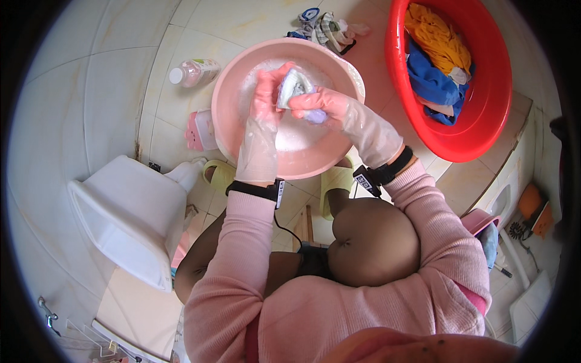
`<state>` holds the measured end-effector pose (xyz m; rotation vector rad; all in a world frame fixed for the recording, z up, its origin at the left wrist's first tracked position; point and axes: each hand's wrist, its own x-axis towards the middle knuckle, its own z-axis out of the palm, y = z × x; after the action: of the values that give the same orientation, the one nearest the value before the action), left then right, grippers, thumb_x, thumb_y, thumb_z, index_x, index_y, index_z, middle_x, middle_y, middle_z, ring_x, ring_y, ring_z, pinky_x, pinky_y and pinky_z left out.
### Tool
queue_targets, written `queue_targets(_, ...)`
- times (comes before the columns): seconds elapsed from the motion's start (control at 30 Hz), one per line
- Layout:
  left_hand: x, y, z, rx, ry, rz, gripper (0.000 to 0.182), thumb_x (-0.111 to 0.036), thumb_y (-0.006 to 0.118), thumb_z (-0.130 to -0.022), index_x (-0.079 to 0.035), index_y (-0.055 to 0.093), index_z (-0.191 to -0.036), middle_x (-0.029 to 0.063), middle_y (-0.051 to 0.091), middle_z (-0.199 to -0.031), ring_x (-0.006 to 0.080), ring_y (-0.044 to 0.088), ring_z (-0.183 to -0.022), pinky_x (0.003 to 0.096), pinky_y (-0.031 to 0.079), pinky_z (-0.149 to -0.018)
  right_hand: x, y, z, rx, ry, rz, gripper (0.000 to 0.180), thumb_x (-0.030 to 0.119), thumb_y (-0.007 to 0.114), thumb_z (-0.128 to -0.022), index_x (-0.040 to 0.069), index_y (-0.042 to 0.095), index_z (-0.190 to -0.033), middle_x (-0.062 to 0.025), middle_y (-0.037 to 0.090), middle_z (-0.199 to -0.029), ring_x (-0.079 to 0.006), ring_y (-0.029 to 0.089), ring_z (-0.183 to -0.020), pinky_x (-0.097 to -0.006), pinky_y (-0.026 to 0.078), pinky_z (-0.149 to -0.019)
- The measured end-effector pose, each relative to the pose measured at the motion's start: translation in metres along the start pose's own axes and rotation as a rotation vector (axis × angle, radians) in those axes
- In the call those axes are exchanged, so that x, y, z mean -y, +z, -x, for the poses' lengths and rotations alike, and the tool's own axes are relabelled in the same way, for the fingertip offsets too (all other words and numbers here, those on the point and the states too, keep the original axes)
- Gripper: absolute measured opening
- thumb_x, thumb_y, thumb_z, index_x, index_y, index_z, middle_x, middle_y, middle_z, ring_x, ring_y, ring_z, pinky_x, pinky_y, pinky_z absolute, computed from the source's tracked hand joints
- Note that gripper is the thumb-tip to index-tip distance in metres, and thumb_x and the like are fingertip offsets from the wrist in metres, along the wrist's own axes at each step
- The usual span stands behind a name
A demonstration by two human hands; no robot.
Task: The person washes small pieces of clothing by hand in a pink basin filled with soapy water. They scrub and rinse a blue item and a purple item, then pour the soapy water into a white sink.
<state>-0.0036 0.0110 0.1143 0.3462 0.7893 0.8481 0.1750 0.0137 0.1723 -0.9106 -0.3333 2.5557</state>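
Observation:
A pink plastic basin [290,165] with soapy water stands on the floor before me. Above the water, my left hand [271,90], in a pink and translucent rubber glove, holds a small white and lavender cloth item [297,86] from the left side. My right hand [323,105], gloved the same way, grips that item from the right, its thumb over the cloth. Part of my left fingers is hidden behind the item. Suds [295,138] cover much of the water below both hands.
A red tub [472,145] with orange and blue clothes stands at the upper right. Small garments [324,31] lie beyond the basin. At left are a capped bottle [195,73], a pink and white plastic box [202,130] and a white pedestal washbasin [127,218]. Green slippers [331,193] are on my feet.

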Motion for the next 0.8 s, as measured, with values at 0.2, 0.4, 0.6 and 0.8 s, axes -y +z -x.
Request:
queue_targets(0.2, 0.009, 0.027, 0.006, 0.387, 0.148, 0.483, 0.101, -0.07, 0.058, -0.074, -0.009, 0.02, -0.146, 0.0228, 0.035, -0.136, 0.0364, 0.041, -0.121, 0.0441, 0.038, -0.1, -0.016, 0.017, -0.009, 0.054, 0.059, -0.356, 0.028, 0.019, 0.059, -0.09, -0.002, 0.054, -0.109, -0.0123, 0.062, -0.096, -0.0215, 0.062, -0.086, -0.0367, 0.054, -0.078)
queue_targets(0.4, -0.02, 0.037, 0.014, 0.047, 0.052, -0.147, 0.078, -0.04, 0.073, -0.077, -0.004, 0.036, -0.136, 0.0143, 0.055, -0.104, 0.024, 0.056, -0.088, 0.0363, 0.05, -0.073, -0.023, 0.002, -0.027, 0.026, 0.242, -0.368, 0.022, 0.024, 0.043, -0.095, 0.008, 0.054, -0.085, -0.0022, 0.054, -0.067, -0.0118, 0.053, -0.051, -0.0243, 0.046, -0.041)
queue_targets(0.6, -0.022, 0.04, 0.019, -0.089, 0.04, -0.184, 0.043, -0.039, 0.066, -0.084, 0.002, 0.061, -0.098, 0.0073, 0.062, -0.075, 0.0148, 0.056, -0.059, 0.0287, 0.048, -0.051, -0.038, 0.006, -0.034, -0.145, 0.036, 0.145, 0.022, 0.03, 0.035, -0.092, 0.013, 0.049, -0.088, -0.0015, 0.049, -0.061, -0.0098, 0.04, -0.041, -0.0214, 0.023, -0.034)
queue_targets(0.8, -0.02, 0.051, 0.008, -0.507, -0.107, -0.12, 0.043, -0.044, 0.058, -0.088, -0.004, 0.054, -0.075, 0.0069, 0.056, -0.057, 0.0181, 0.051, -0.044, 0.0358, 0.041, -0.034, -0.034, 0.018, -0.028, -0.239, 0.048, 0.376, 0.03, 0.033, 0.039, -0.089, 0.011, 0.035, -0.109, -0.002, 0.047, -0.058, -0.0122, 0.04, -0.042, -0.026, 0.028, -0.038)
